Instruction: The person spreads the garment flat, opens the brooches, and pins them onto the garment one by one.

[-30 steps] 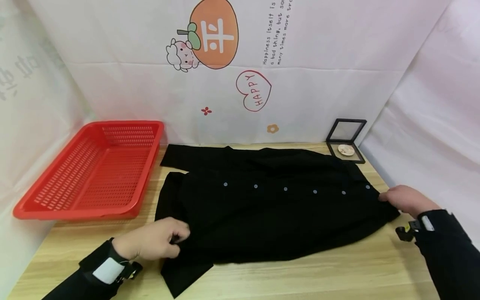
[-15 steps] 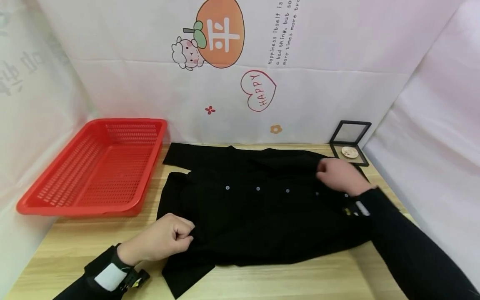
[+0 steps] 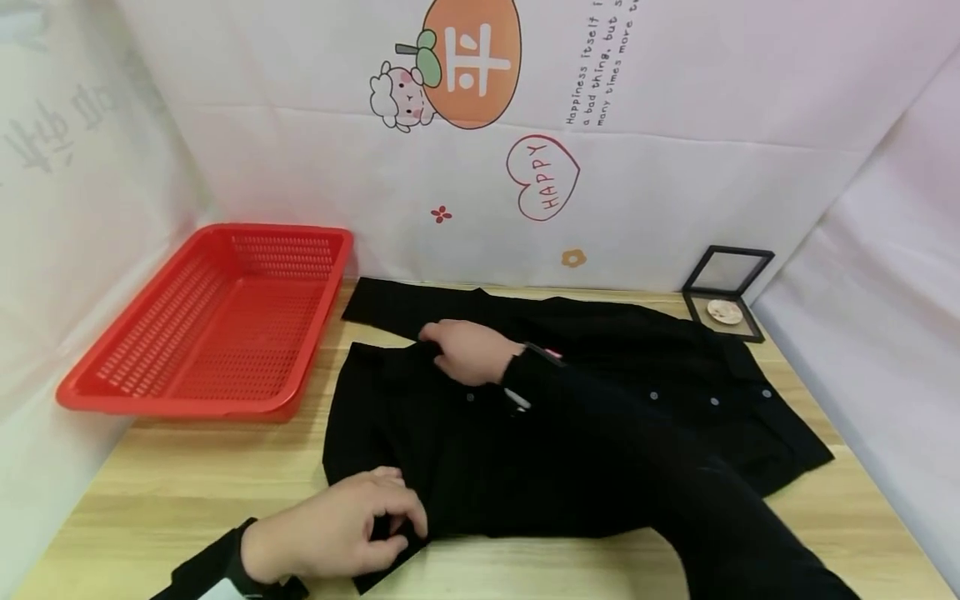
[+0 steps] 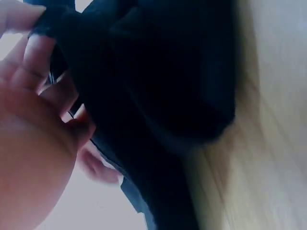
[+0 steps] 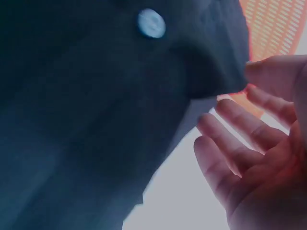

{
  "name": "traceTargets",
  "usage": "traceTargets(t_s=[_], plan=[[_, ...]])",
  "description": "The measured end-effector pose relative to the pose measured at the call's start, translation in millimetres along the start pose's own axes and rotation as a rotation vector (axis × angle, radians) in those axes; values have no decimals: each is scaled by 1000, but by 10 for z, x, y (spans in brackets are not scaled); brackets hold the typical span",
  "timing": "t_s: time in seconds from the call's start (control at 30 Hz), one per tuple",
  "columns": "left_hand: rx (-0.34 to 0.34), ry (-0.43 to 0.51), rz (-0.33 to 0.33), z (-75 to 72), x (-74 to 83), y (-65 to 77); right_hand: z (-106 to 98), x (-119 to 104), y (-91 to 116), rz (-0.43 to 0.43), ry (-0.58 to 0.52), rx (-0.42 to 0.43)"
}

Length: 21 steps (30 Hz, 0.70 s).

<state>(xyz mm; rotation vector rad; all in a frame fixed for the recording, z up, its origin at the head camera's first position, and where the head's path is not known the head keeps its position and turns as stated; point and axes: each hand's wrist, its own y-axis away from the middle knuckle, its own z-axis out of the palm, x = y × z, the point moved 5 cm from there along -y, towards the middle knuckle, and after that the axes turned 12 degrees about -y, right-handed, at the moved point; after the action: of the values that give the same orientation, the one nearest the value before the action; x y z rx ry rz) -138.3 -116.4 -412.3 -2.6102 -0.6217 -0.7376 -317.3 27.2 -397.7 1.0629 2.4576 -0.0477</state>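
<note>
A black button-up shirt [image 3: 540,483] lies spread across the wooden table, its light buttons in a row from left to right. At its near left part, my left hand [image 3: 345,521] pinches the cloth; the left wrist view shows dark fabric [image 4: 158,81] between the fingers. My right hand [image 3: 476,350] reaches over to the shirt's upper left and pinches its edge. In the right wrist view, the thumb [image 5: 273,74] and forefinger meet at a corner of the cloth while the other fingers extend. The right forearm covers part of the button row.
A red plastic basket [image 3: 213,407] stands on the table at the left. At the back right is an open black frame [image 3: 738,251] with a pale round disc [image 3: 725,312]. White printed cloth [image 3: 660,208] hangs behind and at both sides.
My right hand has travelled from the shirt's right end across to its upper left edge. My left hand has moved slightly nearer and right, from a fist-like curl to a pinch.
</note>
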Motion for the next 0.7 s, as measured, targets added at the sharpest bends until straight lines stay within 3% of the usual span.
traceTargets(t_s=[0.1,0.2,0.3,0.37,0.5,0.6,0.63,0.7], plan=[[-9,-68,129,63,95,-18,101,-86,-210,21,-17,-58],[-37,-87,173,112,140,-21,185,-129,-301,16,-59,-177],[-89,-71,129,148,148,-3,227,-148,-341,13,-127,-308],[-108,-57,73,164,144,32,209,-167,-380,21,-155,-332],[-102,-36,-82,185,104,109,151,-232,-518,11,-255,-255],[-107,-54,-166,209,60,136,180,-286,-592,63,-350,-240],[-120,-55,-175,222,49,139,212,-308,-615,78,-341,-243],[-136,-83,-143,253,46,141,293,-371,-662,76,-218,-240]])
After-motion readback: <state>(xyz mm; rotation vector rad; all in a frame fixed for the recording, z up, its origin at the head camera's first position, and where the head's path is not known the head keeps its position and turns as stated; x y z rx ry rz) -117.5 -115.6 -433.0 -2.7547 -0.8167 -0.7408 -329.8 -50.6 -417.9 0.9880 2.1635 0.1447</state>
